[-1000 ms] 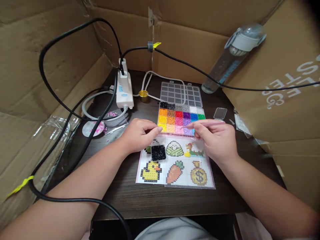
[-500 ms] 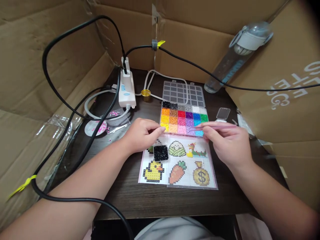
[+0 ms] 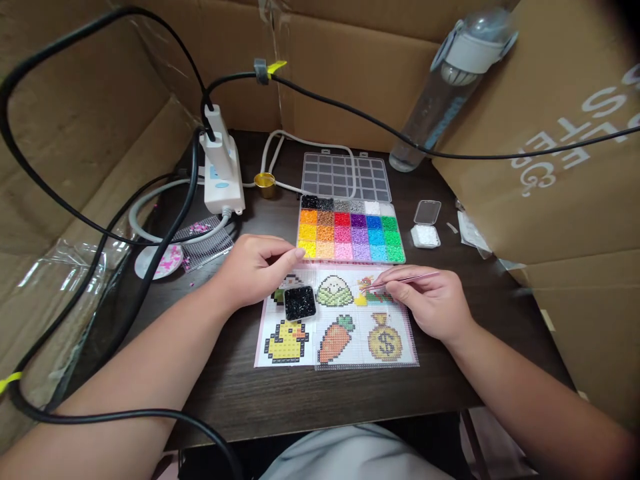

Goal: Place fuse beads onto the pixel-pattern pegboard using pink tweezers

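Note:
My right hand point(image 3: 433, 297) grips a pair of pink tweezers point(image 3: 417, 277). Their tips are over the dragon-boat picture, near a yellow patch, on the pattern sheet point(image 3: 307, 343). My left hand point(image 3: 257, 270) is closed, thumb and fingertips together at the front left corner of the bead box point(image 3: 351, 230); whether anything is pinched there cannot be made out. Just below the left thumb, a small clear case of black beads point(image 3: 300, 303) sits on the sheet. Printed on the sheet are also a chick, a carrot point(image 3: 336, 340) and a money bag point(image 3: 385, 339).
Behind the bead box lies its clear lid point(image 3: 345, 177). A small case of white beads point(image 3: 425, 235) stands at right, a bottle point(image 3: 440, 100) behind. At left are a power strip point(image 3: 223, 180), a gold cup point(image 3: 265, 185), a dish of pink beads point(image 3: 159, 261) and looping black cables point(image 3: 187, 207).
My right hand has brought the tweezers from over the bead box down to the dragon-boat picture. My left hand stays by the box corner. The whole view has shifted right.

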Action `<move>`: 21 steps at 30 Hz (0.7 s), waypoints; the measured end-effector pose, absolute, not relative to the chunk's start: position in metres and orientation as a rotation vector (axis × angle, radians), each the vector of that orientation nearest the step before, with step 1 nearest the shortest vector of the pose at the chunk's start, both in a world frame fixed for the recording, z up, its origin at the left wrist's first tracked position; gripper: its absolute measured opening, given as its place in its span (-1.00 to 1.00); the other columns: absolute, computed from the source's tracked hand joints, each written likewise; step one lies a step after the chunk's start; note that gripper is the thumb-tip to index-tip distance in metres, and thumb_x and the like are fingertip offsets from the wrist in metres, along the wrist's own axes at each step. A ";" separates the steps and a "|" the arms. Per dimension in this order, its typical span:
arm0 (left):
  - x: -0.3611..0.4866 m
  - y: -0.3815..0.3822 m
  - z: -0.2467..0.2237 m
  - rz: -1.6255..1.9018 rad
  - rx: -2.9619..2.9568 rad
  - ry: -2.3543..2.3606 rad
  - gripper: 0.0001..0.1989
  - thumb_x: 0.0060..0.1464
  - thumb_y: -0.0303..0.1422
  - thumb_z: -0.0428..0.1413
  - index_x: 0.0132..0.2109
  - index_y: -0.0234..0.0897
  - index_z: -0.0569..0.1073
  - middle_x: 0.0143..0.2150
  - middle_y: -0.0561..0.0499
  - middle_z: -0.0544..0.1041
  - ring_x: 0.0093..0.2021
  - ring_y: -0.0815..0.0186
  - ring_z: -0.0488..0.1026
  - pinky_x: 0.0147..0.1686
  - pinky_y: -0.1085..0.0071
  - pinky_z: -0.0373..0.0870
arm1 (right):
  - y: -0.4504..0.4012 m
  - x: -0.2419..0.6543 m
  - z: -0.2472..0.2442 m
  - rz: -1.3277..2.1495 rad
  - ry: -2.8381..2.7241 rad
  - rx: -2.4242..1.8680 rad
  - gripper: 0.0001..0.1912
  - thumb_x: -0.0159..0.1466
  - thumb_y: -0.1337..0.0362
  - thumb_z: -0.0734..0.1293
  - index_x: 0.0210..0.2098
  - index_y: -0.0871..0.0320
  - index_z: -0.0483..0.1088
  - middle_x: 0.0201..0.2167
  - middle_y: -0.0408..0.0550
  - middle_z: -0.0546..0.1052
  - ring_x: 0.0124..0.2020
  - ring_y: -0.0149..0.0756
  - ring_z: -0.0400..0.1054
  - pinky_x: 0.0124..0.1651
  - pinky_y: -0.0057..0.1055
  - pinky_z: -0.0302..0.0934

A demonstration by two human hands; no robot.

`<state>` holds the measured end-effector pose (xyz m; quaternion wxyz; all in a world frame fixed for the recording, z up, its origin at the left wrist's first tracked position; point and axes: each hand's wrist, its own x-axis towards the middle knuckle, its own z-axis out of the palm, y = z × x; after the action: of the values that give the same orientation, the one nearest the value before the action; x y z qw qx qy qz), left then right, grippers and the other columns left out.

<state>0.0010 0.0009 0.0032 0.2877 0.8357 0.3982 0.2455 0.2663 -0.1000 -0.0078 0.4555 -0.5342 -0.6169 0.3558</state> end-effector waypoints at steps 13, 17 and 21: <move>0.000 0.000 0.002 0.671 2.240 1.052 -0.63 0.17 -0.25 0.01 -0.54 -0.33 0.43 -0.60 0.05 0.35 -0.54 0.43 0.26 -0.50 0.46 0.14 | -0.101 0.265 -0.008 0.900 -1.548 -1.342 -0.87 0.24 0.31 0.38 -0.37 0.10 0.61 -0.36 -0.06 0.64 -0.29 -0.29 0.54 -0.19 -0.40 0.46; 0.000 0.001 0.001 0.666 2.236 1.061 -0.63 0.16 -0.24 0.02 -0.53 -0.33 0.45 -0.59 0.05 0.36 -0.53 0.43 0.27 -0.50 0.46 0.14 | -0.102 0.265 -0.008 0.874 -1.530 -1.392 -0.85 0.24 0.28 0.37 -0.38 0.09 0.61 -0.36 -0.05 0.64 -0.30 -0.25 0.54 -0.22 -0.37 0.46; 0.000 0.001 0.000 0.675 2.243 1.053 -0.61 0.17 -0.25 0.02 -0.56 -0.33 0.42 -0.61 0.06 0.33 -0.54 0.44 0.23 -0.51 0.46 0.11 | -0.101 0.267 -0.010 0.848 -1.469 -1.418 -0.84 0.25 0.25 0.37 -0.40 0.10 0.60 -0.36 -0.04 0.64 -0.31 -0.24 0.53 -0.30 -0.39 0.44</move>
<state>0.0003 0.0013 0.0000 0.2831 0.8377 0.3932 0.2520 0.2669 -0.1011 -0.0103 0.4488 -0.5732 -0.5937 0.3429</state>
